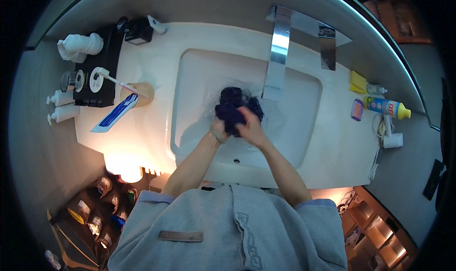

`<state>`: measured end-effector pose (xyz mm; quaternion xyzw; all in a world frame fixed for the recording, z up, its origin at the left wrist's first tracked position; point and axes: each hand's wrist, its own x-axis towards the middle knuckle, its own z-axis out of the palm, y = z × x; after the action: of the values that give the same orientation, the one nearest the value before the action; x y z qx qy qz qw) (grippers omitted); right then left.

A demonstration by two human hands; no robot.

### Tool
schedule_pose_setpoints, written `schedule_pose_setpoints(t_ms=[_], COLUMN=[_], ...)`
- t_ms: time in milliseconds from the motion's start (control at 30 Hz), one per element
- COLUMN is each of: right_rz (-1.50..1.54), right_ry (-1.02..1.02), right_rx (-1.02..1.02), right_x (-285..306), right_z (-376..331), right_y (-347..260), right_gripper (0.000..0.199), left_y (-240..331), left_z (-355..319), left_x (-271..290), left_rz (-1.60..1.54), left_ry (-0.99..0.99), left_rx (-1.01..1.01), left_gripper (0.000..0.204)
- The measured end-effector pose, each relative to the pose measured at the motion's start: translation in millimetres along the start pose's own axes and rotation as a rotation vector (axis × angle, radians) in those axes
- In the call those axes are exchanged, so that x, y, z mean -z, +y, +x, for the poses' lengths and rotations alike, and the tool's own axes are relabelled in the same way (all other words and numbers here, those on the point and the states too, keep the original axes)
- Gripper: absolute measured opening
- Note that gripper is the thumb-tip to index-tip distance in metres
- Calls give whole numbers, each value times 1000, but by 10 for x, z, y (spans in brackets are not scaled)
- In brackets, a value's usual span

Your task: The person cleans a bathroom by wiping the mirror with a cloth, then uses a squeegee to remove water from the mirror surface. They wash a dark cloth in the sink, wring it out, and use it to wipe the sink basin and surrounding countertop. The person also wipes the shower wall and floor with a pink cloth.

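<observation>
Shirt (213, 228): grey, nearest the camera, the bare forearms reaching from its sleeves over the sink's front edge.
Right hand (251, 131): fingers bent and clamped on the cloth (231, 113), slightly blurred.
Left hand (218, 127): touching the cloth's front left side; its fingers are hidden beneath, so whether they are together or apart cannot be told.
Cloth: dark purple, bunched, about the middle of the sink (297, 121), slightly nearer its left edge.
Tap (278, 52): at the sink's back edge, right of the middle, its spout ending near the cloth.
Counter (339, 150), left side: a cup (146, 94) with a toothbrush (114, 80) tilted leftward, a blue-and-white tube (115, 114) beside it; a black box (99, 88) near the left edge.
Counter, right side: near the right edge, a blue-and-yellow bottle (385, 107) and a pink-and-purple block (357, 110).
</observation>
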<state>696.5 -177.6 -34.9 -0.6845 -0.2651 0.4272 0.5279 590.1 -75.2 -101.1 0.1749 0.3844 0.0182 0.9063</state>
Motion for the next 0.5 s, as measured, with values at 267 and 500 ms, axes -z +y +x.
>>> schedule_pose_setpoints(t_ms=[267,500], right_rz=[-82,-295], right_ry=[59,248], right_rx=[-99,78], right_x=[1461,2025], right_z=[69,540], right_y=[-973,-1368], right_gripper=[51,33], left_y=[471,207], left_z=[-595,-469], left_x=[-231,-15], left_rz=[302,875], left_ry=[71,178], left_rx=[25,-78], left_gripper=[67,57])
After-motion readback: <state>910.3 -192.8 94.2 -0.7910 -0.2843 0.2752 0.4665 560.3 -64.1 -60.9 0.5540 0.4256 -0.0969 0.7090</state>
